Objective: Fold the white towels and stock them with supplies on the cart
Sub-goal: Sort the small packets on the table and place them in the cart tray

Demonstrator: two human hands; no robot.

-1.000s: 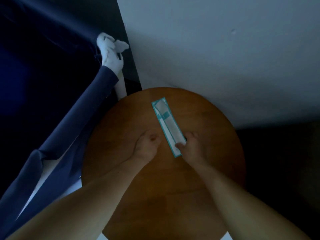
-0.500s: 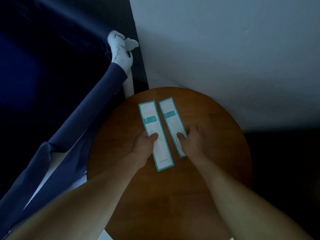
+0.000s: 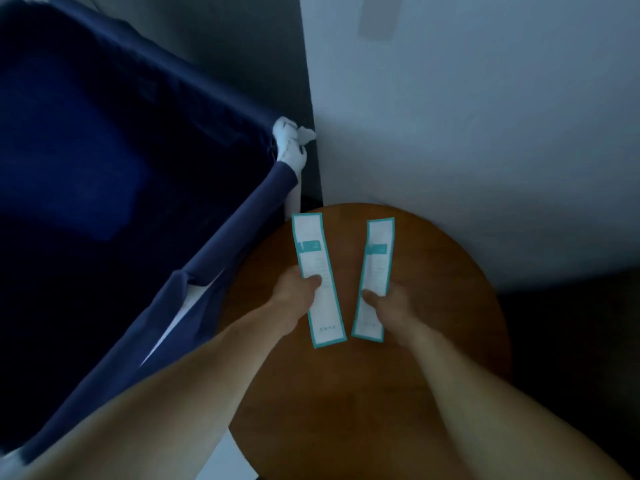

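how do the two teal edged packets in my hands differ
The left packet, pinched by the left hand, leans its top leftward; the right packet, in the right hand, leans rightward. The left packet's bottom end shows lower than the right packet's. Both are long, white, teal-bordered.

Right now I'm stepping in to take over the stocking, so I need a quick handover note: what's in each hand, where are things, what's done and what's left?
Left hand: grips the left packet, thumb on top.
Right hand: grips the right packet the same way.
Where: the two teal-edged white packets are held apart, side by side, over the round wooden table. The blue fabric cart stands just to the table's left.
Done: both packets are in hand.
Left: put them on the cart. No folded towels show in this view, so I cannot tell how the folding stands.
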